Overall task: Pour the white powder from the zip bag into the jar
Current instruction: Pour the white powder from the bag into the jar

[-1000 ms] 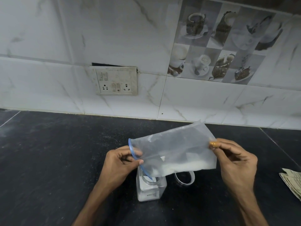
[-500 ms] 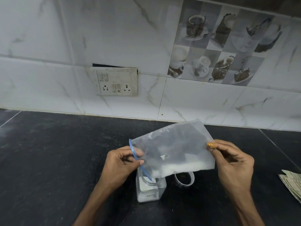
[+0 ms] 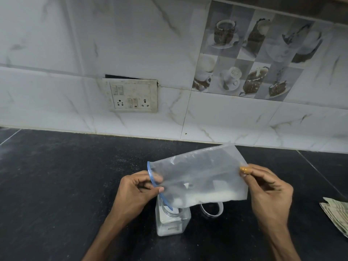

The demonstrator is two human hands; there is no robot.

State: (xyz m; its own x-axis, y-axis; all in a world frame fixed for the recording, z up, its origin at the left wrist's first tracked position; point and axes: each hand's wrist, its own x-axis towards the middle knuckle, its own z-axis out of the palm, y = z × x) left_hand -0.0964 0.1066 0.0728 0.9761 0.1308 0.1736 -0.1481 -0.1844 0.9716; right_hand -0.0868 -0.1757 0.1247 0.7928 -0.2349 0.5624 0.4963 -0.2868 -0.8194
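Head view showed the left hand (image 3: 134, 193) and right hand (image 3: 267, 191) pinching the tilted zip bag (image 3: 199, 178) over the partly filled jar (image 3: 172, 221), white powder (image 3: 212, 196) remaining inside, pouring unfinished.

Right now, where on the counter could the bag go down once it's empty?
The widest bare patch is the dark counter left of the left hand, back to the wall. A smaller one lies behind the zip bag. It is crowded around the jar and the clear ring beside it; folded papers take the right edge.
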